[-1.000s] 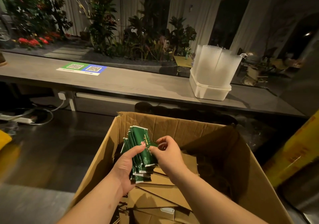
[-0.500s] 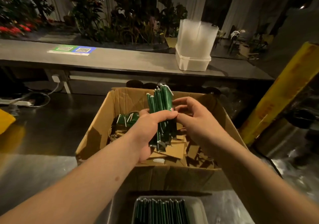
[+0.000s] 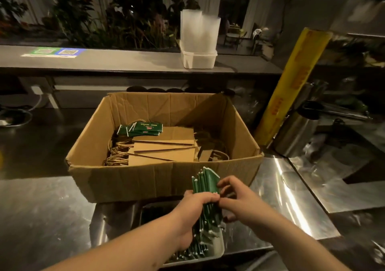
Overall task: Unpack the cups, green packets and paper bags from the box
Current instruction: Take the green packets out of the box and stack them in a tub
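My left hand (image 3: 195, 205) grips the green packets (image 3: 205, 184) mid-bundle, my right hand (image 3: 236, 199) pinches their edge, just in front of the box (image 3: 145, 179); I judge them light, slick, best squeezed mid-stack

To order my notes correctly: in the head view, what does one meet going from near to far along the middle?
white tray → bundle of green packets gripped by the left hand and right hand → cardboard box front wall → paper bags → loose green packets → white tub on the far counter
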